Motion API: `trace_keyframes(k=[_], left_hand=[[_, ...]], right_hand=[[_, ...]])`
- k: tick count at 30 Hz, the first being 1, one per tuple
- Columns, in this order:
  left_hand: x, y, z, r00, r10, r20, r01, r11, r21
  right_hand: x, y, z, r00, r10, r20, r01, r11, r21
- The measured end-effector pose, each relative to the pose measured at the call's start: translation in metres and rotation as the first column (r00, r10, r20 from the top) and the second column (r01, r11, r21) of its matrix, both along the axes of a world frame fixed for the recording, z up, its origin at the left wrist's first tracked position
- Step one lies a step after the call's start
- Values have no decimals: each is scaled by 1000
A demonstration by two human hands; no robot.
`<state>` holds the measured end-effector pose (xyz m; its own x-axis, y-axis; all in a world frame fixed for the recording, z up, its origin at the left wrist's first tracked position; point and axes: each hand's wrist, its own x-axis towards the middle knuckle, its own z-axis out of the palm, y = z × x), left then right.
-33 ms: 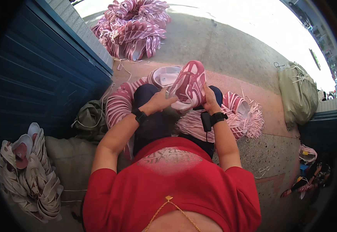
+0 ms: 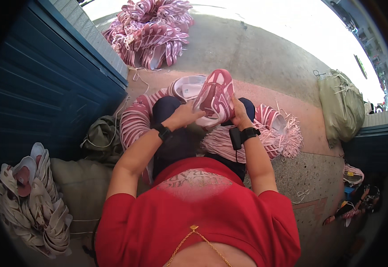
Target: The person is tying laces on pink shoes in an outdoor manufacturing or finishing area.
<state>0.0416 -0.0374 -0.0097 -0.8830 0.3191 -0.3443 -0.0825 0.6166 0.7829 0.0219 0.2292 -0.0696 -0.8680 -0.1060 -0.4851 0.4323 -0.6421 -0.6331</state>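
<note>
A pink and white shoe upper (image 2: 216,91), toe pointing away from me, is held up above my knees. My right hand (image 2: 240,111) grips its right side near the opening. At the opening's left edge, my left hand (image 2: 184,115) has its fingers closed on the upper, partly hidden by it. Curving round my left knee is a long row of nested pink and white shoe uppers (image 2: 135,120). By my right knee lie more striped uppers (image 2: 265,115) and a bunch of loose pink laces (image 2: 220,142).
A large heap of pink uppers (image 2: 151,33) sits ahead. Beige uppers (image 2: 38,200) are piled at the lower left, near a blue metal door (image 2: 56,84). A tied olive sack (image 2: 341,107) stands at the right. One loose lace (image 2: 301,196) lies on the floor.
The shoe upper has shifted very slightly to the left in both hands. The whole view has moved a little too; both hands keep their hold.
</note>
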Motion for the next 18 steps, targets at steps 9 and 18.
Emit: trace_keyframes(k=[9,18], left_hand=[[-7,35,-60,989,132,-59,-143,955,-258],[-5,46,-86,997,75,26,-62,937,-344]], right_hand=[[31,-21,43,866,490,-99,249,-250,936],[36,-37,-31,887,458,57,53,-222,974]])
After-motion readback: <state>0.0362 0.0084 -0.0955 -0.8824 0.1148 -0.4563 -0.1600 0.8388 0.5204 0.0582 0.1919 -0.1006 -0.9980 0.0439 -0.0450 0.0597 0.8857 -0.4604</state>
